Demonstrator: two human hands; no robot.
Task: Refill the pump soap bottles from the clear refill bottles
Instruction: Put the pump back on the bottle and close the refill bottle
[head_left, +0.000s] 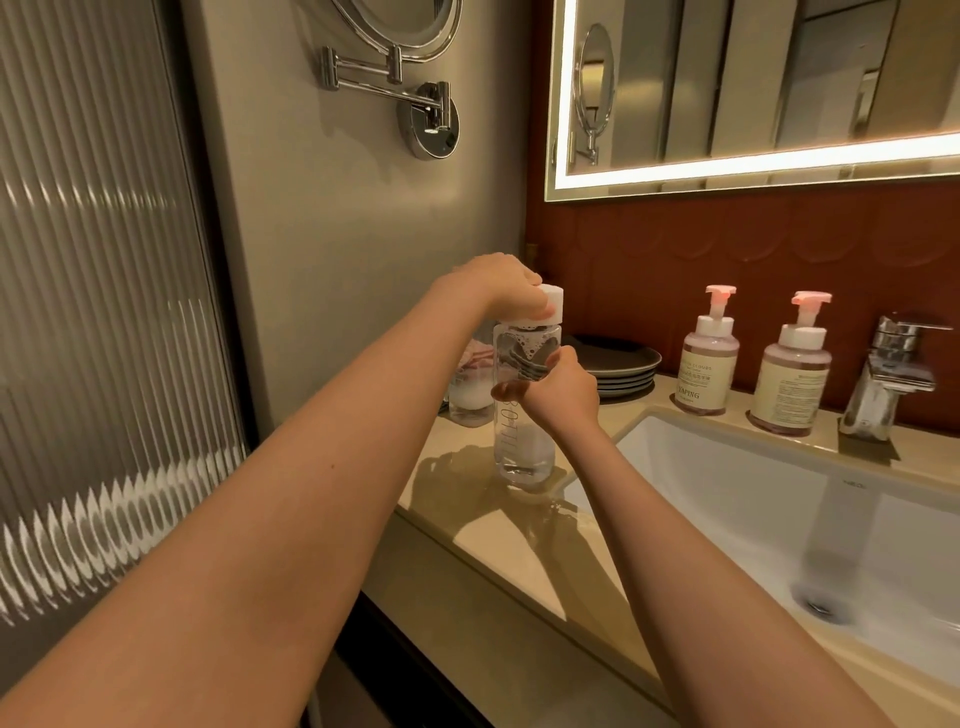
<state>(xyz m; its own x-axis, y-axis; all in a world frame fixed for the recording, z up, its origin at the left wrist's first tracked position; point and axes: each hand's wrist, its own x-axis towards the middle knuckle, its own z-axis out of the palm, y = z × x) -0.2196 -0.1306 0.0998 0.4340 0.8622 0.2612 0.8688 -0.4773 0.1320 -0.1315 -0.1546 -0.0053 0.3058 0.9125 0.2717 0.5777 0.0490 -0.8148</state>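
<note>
Clear refill bottle (522, 447) upright on counter (467, 504), frame centre. Left hand (498, 283) curled over white cap (553, 306); right hand (563, 387) wrapped round bottle body. Likely uncapping: brace body, twist cap only, keep base planted. Pump soap bottles (709, 358) right of centre, pumps on.

Left hand (493, 283) grips white cap (551, 306) of clear refill bottle (522, 436), right hand (563, 387) holds its body. Bottle upright on tabletop (467, 519). Right of hands: first pump bottle (709, 364), second pump bottle (792, 384), pumps on.
</note>
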